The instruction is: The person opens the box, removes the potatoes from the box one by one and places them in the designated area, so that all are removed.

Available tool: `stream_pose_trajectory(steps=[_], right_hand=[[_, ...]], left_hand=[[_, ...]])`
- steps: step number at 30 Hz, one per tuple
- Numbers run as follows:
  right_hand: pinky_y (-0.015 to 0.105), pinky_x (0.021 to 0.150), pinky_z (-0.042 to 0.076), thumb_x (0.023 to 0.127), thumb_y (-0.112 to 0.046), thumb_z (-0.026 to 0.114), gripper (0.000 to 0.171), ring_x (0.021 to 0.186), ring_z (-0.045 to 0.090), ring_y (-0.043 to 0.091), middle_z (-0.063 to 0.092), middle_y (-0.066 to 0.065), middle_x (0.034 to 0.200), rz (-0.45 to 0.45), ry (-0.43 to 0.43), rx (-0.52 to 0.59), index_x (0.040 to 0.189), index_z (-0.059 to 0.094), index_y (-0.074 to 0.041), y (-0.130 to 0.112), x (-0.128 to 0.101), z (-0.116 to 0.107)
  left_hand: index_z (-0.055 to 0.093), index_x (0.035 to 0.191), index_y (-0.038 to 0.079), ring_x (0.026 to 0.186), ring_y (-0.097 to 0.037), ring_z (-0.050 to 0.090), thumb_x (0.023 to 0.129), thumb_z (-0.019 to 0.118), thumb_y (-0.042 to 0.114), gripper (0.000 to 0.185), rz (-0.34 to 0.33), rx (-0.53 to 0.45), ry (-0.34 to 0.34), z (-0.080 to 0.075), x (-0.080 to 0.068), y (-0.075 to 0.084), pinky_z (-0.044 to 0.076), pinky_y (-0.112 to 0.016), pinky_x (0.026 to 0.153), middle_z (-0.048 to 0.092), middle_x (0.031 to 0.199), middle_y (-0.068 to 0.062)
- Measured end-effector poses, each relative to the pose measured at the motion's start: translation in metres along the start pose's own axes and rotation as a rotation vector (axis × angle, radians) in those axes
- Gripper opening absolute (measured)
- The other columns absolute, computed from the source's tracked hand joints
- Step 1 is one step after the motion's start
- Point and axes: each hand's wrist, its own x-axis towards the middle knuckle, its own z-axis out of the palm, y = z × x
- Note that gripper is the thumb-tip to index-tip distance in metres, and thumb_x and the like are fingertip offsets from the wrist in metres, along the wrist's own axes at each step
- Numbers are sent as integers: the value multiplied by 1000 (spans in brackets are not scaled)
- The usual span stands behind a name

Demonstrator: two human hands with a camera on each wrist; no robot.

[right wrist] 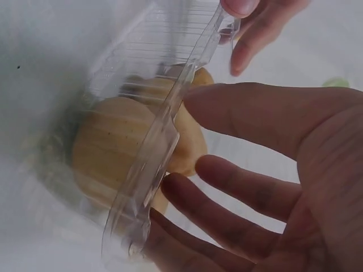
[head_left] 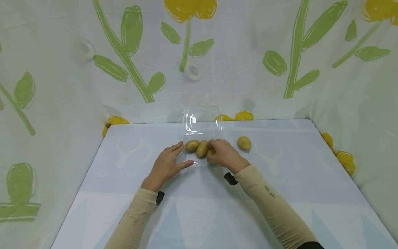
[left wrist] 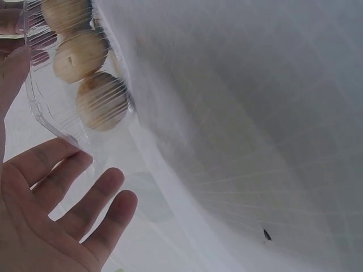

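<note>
A clear plastic clamshell box (head_left: 199,163) stands with its lid raised at the back and holds several potatoes (head_left: 202,149). My left hand (head_left: 168,166) is at the box's left side, fingers extended and thumb along the front rim. In the left wrist view, the left fingertips (left wrist: 82,156) meet the rim. Over the right part of the box, my right hand (head_left: 225,154) bends its fingers and thumb about a potato (head_left: 210,152), which the hand partly hides. The right wrist view shows the thumb and fingers reaching over the rim to the potato (right wrist: 190,141).
One loose potato (head_left: 244,143) lies on the white table (head_left: 280,193), right of the box. The open lid (head_left: 202,119) rises near the table's back edge. A flower-printed curtain (head_left: 236,69) encloses the back and sides.
</note>
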Motion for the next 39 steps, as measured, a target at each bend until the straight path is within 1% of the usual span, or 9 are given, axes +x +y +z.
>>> stream_pose_trajectory(steps=[3, 6, 9, 12, 16, 19, 23, 30, 39], right_hand=[[35, 75, 48, 85, -10, 75, 31, 85, 55, 22, 67, 11, 99, 4, -17, -25, 113, 68, 1, -1, 1, 1], [34, 72, 47, 86, -13, 77, 27, 82, 54, 21, 66, 11, 94, 8, -16, -36, 108, 68, -1, -1, 2, 2], [34, 70, 46, 87, -14, 78, 23, 80, 54, 21, 65, 12, 91, 10, -8, -39, 103, 68, -1, 0, 4, 4], [35, 71, 47, 87, -15, 79, 22, 81, 55, 22, 66, 12, 92, 21, -7, -47, 100, 68, -1, 0, 7, 6], [36, 76, 51, 86, -14, 81, 24, 84, 56, 23, 66, 12, 96, 43, -3, -76, 100, 68, -1, -1, 10, 9], [37, 77, 52, 84, -14, 83, 25, 85, 57, 24, 62, 11, 97, 58, 1, -95, 99, 68, 0, -1, 12, 11], [37, 76, 52, 82, -14, 85, 28, 83, 56, 25, 56, 9, 94, 68, 11, -110, 98, 66, -2, -1, 13, 13], [37, 73, 52, 79, -16, 88, 35, 79, 56, 26, 52, 10, 93, 65, 20, -120, 96, 62, -2, 0, 15, 16], [37, 70, 52, 78, -12, 85, 30, 78, 56, 26, 51, 10, 93, 60, 32, -120, 95, 61, -4, 3, 17, 20]], left_hand=[[53, 146, 1, 134, -37, 51, 86, 73, 61, 87, 11, 0, 9, -1, 0, 1, 43, -52, 109, 48, 153, -11], [54, 145, 1, 133, -38, 52, 86, 73, 60, 86, 21, 0, 18, -1, 0, 2, 44, -52, 109, 49, 152, -12], [54, 144, 0, 133, -38, 52, 86, 73, 60, 86, 26, -3, 22, -2, 0, 2, 43, -51, 109, 49, 152, -12], [54, 145, 1, 134, -37, 51, 87, 72, 61, 85, 18, -2, 15, -2, 0, 1, 43, -51, 110, 49, 153, -12], [53, 146, 2, 135, -36, 50, 87, 71, 62, 86, 7, -2, 2, -1, 1, 1, 42, -51, 110, 48, 154, -11], [53, 146, 2, 135, -36, 50, 87, 71, 62, 86, 6, -2, 0, -1, 1, 2, 42, -51, 110, 48, 154, -11], [53, 146, 2, 135, -37, 50, 86, 71, 62, 87, 2, 2, -2, -2, 2, 2, 42, -50, 111, 47, 154, -11], [53, 146, 2, 135, -37, 50, 86, 71, 62, 87, 3, 5, -4, -1, 2, 2, 42, -50, 111, 47, 154, -11], [54, 145, 1, 134, -37, 51, 85, 73, 61, 87, 8, 8, 9, -2, 1, 2, 43, -51, 110, 49, 153, -11]])
